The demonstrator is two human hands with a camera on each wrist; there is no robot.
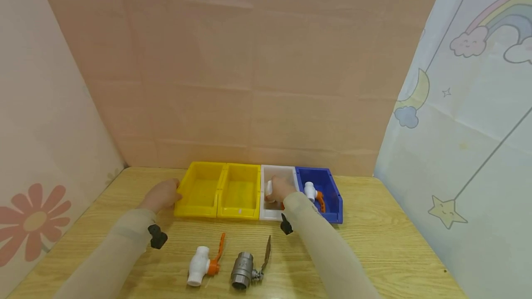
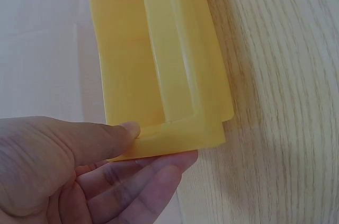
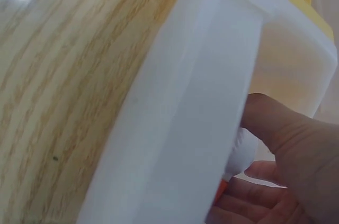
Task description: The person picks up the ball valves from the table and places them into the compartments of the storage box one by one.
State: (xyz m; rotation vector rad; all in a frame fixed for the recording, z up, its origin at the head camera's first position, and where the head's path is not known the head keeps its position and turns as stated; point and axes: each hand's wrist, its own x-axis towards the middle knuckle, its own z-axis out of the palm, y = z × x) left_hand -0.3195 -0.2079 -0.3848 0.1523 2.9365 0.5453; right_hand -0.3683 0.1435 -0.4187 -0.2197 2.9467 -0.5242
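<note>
My left hand [image 1: 163,194] pinches the left rim of the outer yellow bin [image 2: 175,134], thumb over the edge and fingers underneath. Inside the white bin [image 3: 175,128], my right hand [image 1: 282,188] grips a white plastic ball valve [image 3: 243,152] with thumb and fingers; some of its orange handle [image 3: 221,188] shows by the fingers, while the bin's front wall hides the rest. Nearer on the table lie another white ball valve [image 1: 199,266] with an orange lever and a metal ball valve [image 1: 243,270] with a long lever.
A second yellow bin [image 1: 239,213] stands between the outer yellow bin and the white one. At the right end of the row, a blue bin [image 1: 337,202] contains a white valve [image 1: 309,191] with an orange handle. Behind the row rises a covered wall [image 1: 249,82].
</note>
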